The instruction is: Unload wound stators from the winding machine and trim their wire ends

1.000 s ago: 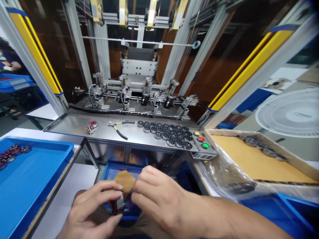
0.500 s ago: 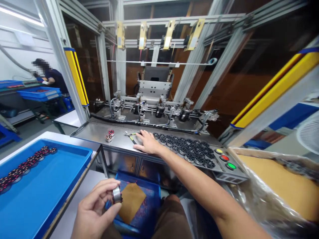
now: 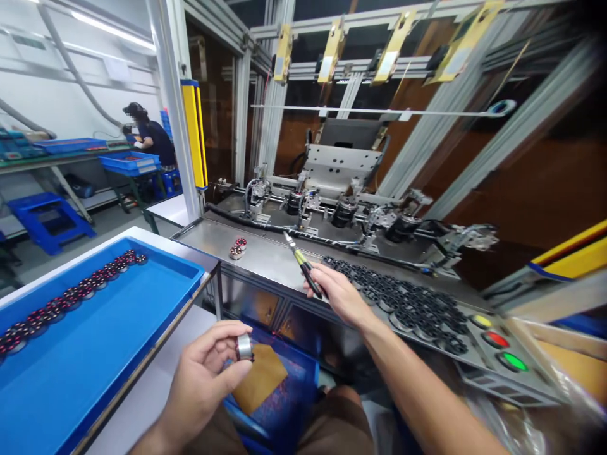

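Between thumb and fingers, my left hand grips a small round motor stator with a silvery rim, above the blue bin on the floor side. My right hand is closed around the handles of cutting pliers with yellow-green and black grips. The pliers are lifted over the front edge of the metal bench, jaws pointing away and to the left. Two wound stators with red and copper parts lie on the bench left of the pliers. Many black-topped stator cores are massed right of my right hand.
A blue tray with a row of wound stators stands at the left. Winding fixtures line the machine's back. Yellow, red and green buttons sit on the right. Below is a blue bin with cardboard inside. A person sits far left.
My right hand has taken hold of the pliers and raised them off the bench. My left hand still grips the stator. The camera view has turned to the left.
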`<control>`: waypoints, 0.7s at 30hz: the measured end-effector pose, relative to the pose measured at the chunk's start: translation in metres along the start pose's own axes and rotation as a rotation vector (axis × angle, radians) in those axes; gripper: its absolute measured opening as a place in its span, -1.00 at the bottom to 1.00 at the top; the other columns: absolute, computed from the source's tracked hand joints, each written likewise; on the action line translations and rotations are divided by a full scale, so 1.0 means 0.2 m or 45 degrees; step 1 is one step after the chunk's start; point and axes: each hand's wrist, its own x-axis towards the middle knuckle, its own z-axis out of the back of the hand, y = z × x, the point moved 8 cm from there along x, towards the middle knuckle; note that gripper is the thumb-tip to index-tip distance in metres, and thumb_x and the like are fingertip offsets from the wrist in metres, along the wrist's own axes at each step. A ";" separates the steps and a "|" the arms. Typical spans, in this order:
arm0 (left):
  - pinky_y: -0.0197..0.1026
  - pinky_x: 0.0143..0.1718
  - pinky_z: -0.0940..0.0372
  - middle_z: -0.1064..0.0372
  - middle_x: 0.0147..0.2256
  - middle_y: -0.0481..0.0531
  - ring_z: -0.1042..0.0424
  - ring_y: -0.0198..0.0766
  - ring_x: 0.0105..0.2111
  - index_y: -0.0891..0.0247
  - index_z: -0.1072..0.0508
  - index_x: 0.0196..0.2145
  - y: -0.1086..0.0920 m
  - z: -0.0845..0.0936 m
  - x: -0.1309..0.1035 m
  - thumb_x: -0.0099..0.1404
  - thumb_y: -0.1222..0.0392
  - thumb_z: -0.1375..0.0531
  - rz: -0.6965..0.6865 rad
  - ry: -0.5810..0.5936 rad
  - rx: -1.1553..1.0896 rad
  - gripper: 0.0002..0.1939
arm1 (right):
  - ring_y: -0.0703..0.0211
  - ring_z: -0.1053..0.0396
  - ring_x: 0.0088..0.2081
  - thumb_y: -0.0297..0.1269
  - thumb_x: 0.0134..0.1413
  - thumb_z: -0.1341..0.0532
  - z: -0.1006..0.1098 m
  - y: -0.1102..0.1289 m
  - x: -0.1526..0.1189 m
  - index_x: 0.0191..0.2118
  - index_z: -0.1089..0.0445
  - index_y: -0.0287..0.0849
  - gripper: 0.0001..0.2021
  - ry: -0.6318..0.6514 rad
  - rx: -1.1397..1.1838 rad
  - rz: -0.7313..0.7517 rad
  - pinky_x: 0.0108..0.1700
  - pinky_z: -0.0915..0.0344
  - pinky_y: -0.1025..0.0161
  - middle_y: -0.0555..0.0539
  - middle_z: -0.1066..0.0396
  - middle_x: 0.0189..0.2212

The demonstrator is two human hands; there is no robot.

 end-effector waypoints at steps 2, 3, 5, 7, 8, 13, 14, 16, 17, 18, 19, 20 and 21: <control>-0.33 -0.10 -0.46 -0.55 -0.10 0.06 -0.59 -0.22 -0.19 0.09 -0.61 -0.13 -0.01 0.01 0.00 0.12 0.31 -0.41 -0.025 -0.008 0.012 -0.68 | 0.08 -0.44 -0.35 0.05 0.37 0.36 -0.05 0.05 -0.22 0.16 -0.23 -0.26 -0.36 0.016 0.299 -0.010 -0.26 -0.41 0.13 -0.23 -0.45 -0.26; -0.35 -0.10 -0.46 -0.55 -0.10 0.05 -0.60 -0.22 -0.19 0.08 -0.61 -0.13 -0.01 0.01 0.00 0.13 0.32 -0.40 -0.028 -0.008 0.021 -0.67 | 0.09 -0.44 -0.37 0.14 0.34 0.26 -0.10 0.07 -0.34 0.14 -0.26 -0.24 -0.37 0.055 0.620 -0.021 -0.31 -0.40 0.15 -0.23 -0.45 -0.26; -0.37 -0.08 -0.45 -0.56 -0.09 0.03 -0.60 -0.22 -0.15 0.07 -0.61 -0.12 -0.01 0.01 0.00 0.14 0.32 -0.39 -0.023 -0.010 0.041 -0.66 | 0.12 -0.44 -0.37 0.19 0.22 -0.08 -0.25 0.12 -0.58 0.09 -0.31 -0.19 -0.44 0.193 1.127 -0.119 -0.32 -0.39 0.18 -0.19 -0.45 -0.28; -0.39 -0.05 -0.43 -0.56 -0.06 0.03 -0.59 -0.21 -0.11 0.08 -0.61 -0.12 0.00 0.00 0.00 0.13 0.33 -0.40 -0.002 -0.009 0.064 -0.66 | 0.17 -0.42 -0.36 0.05 0.10 -0.29 -0.39 0.14 -0.77 0.15 -0.27 -0.12 -0.43 0.228 1.314 -0.183 -0.30 -0.38 0.21 -0.14 -0.42 -0.26; -0.39 -0.04 -0.43 -0.56 -0.05 0.04 -0.59 -0.20 -0.09 0.09 -0.61 -0.12 0.01 -0.01 0.00 0.13 0.33 -0.40 0.008 -0.004 0.075 -0.66 | 0.21 -0.41 -0.36 -0.03 0.09 -0.32 -0.44 0.14 -0.84 0.18 -0.25 -0.09 -0.43 0.188 1.296 -0.190 -0.31 -0.37 0.23 -0.12 -0.40 -0.25; -0.36 -0.03 -0.43 -0.55 -0.04 0.06 -0.59 -0.15 -0.08 0.11 -0.61 -0.13 0.02 -0.11 0.00 0.11 0.33 -0.40 0.029 0.065 0.104 -0.66 | 0.22 -0.42 -0.37 -0.33 0.05 -0.28 -0.49 0.14 -0.97 0.27 -0.19 -0.05 -0.36 -0.003 0.962 0.001 -0.32 -0.37 0.25 -0.15 -0.43 -0.20; -0.36 -0.04 -0.44 -0.55 -0.05 0.06 -0.59 -0.15 -0.08 0.11 -0.61 -0.13 0.02 -0.13 0.00 0.12 0.32 -0.40 0.029 0.084 0.110 -0.67 | 0.19 -0.44 -0.34 -0.34 0.04 -0.27 -0.48 0.15 -0.96 0.30 -0.15 -0.06 -0.32 -0.023 0.926 0.064 -0.28 -0.40 0.23 -0.18 -0.45 -0.17; -0.36 -0.05 -0.44 -0.55 -0.05 0.05 -0.59 -0.15 -0.08 0.09 -0.61 -0.14 0.01 -0.16 0.00 0.12 0.33 -0.40 0.022 0.110 0.126 -0.67 | 0.08 -0.48 -0.23 -0.31 0.03 -0.27 -0.44 0.18 -0.94 0.33 -0.13 -0.09 -0.29 -0.053 0.850 0.180 -0.16 -0.43 0.15 -0.23 -0.45 -0.10; -0.37 -0.04 -0.43 -0.55 -0.06 0.04 -0.58 -0.16 -0.08 0.08 -0.62 -0.14 0.00 -0.16 0.00 0.12 0.33 -0.40 0.013 0.114 0.135 -0.67 | 0.03 -0.47 -0.15 -0.29 0.03 -0.27 -0.43 0.20 -0.93 0.34 -0.13 -0.11 -0.28 -0.051 0.809 0.231 -0.10 -0.42 0.11 -0.26 -0.44 -0.06; -0.38 -0.04 -0.42 -0.55 -0.06 0.03 -0.58 -0.17 -0.08 0.07 -0.62 -0.15 -0.01 -0.17 -0.01 0.12 0.33 -0.40 0.007 0.113 0.145 -0.67 | -0.01 -0.46 -0.09 -0.29 0.02 -0.28 -0.42 0.22 -0.92 0.33 -0.14 -0.13 -0.28 -0.045 0.772 0.275 -0.04 -0.41 0.08 -0.27 -0.43 -0.03; -0.39 -0.03 -0.42 -0.55 -0.06 0.01 -0.58 -0.18 -0.08 0.05 -0.62 -0.15 -0.02 -0.17 -0.01 0.12 0.33 -0.40 0.001 0.111 0.155 -0.67 | -0.04 -0.44 -0.05 -0.29 0.02 -0.29 -0.41 0.24 -0.91 0.34 -0.14 -0.13 -0.27 -0.040 0.745 0.313 0.00 -0.39 0.06 -0.28 -0.42 -0.01; -0.40 -0.04 -0.42 -0.55 -0.07 0.00 -0.58 -0.20 -0.08 0.04 -0.62 -0.16 -0.03 -0.17 -0.02 0.12 0.33 -0.40 -0.004 0.107 0.165 -0.67 | -0.05 -0.42 -0.01 -0.32 0.01 -0.28 -0.40 0.25 -0.90 0.34 -0.14 -0.11 -0.26 -0.039 0.731 0.337 0.03 -0.38 0.05 -0.28 -0.41 0.01; -0.41 -0.04 -0.41 -0.55 -0.07 0.00 -0.59 -0.21 -0.09 0.04 -0.62 -0.16 -0.03 -0.17 -0.02 0.12 0.33 -0.40 -0.006 0.106 0.174 -0.68 | -0.05 -0.42 0.00 -0.35 0.00 -0.28 -0.40 0.26 -0.89 0.35 -0.13 -0.09 -0.25 -0.039 0.724 0.357 0.04 -0.37 0.06 -0.28 -0.40 0.03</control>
